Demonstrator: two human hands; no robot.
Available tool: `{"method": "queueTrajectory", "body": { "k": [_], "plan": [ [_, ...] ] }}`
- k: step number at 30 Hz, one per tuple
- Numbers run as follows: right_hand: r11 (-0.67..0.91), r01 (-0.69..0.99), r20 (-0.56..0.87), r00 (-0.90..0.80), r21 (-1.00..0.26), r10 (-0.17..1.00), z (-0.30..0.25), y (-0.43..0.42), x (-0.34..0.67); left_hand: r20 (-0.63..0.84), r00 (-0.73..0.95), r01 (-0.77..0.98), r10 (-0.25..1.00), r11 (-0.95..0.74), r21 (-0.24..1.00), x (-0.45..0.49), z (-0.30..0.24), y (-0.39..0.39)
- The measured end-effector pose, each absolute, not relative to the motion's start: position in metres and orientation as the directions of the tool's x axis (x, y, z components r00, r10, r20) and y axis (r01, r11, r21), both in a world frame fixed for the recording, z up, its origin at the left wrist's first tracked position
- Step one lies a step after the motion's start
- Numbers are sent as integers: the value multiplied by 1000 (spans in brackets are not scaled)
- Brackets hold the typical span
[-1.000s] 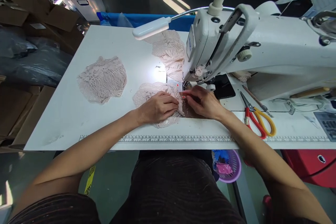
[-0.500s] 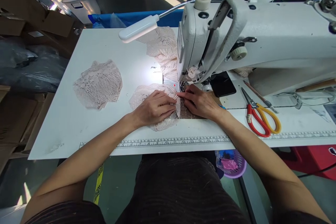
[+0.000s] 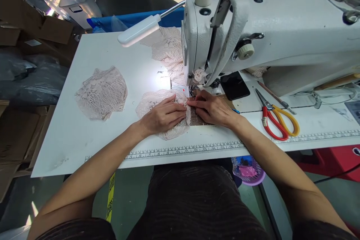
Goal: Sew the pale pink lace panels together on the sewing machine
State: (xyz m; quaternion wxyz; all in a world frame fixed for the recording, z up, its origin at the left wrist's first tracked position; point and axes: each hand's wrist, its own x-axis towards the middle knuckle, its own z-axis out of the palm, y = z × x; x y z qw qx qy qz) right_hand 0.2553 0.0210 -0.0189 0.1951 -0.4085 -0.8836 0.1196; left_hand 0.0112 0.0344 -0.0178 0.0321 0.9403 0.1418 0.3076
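A pale pink lace piece [image 3: 146,102] lies just in front of the needle area of a white sewing machine [image 3: 219,41]. My left hand [image 3: 164,117] rests flat on the lace, its fingers stretched toward the right edge. My right hand [image 3: 211,108] pinches that edge of the lace between thumb and forefinger, close to the presser foot [image 3: 193,90]. Its other fingers curl over a brown board [image 3: 198,119]. More lace [image 3: 168,45] lies bunched behind the needle, and a separate lace stack [image 3: 102,92] sits on the left of the table.
Scissors with red and yellow handles [image 3: 278,120] lie right of my right hand. A black phone [image 3: 234,85] lies beneath the machine arm. The lamp [image 3: 139,30] hangs over the table's back part. A printed ruler [image 3: 180,150] runs along the front edge, above a purple basket [image 3: 254,180].
The camera view has shifted slightly, moving the machine left in the picture. Both hands stay on the lace in nearly the same pose, the left fingers slightly more spread.
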Motion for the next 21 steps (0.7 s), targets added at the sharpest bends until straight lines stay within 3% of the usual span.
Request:
{"method": "queueTrajectory", "body": {
  "k": [8,16,21],
  "plan": [
    [583,727,212,-544,-364,812,-18,19,251,531,791,251,304,-953,171,13,-18,35],
    [449,667,230,-394,-595,890,-7,16,257,547,798,259,252,-964,66,12,-18,35],
    [364,685,205,-305,-631,930,-6,13,256,566,783,255,256,-963,83,14,-17,34]
  ]
}}
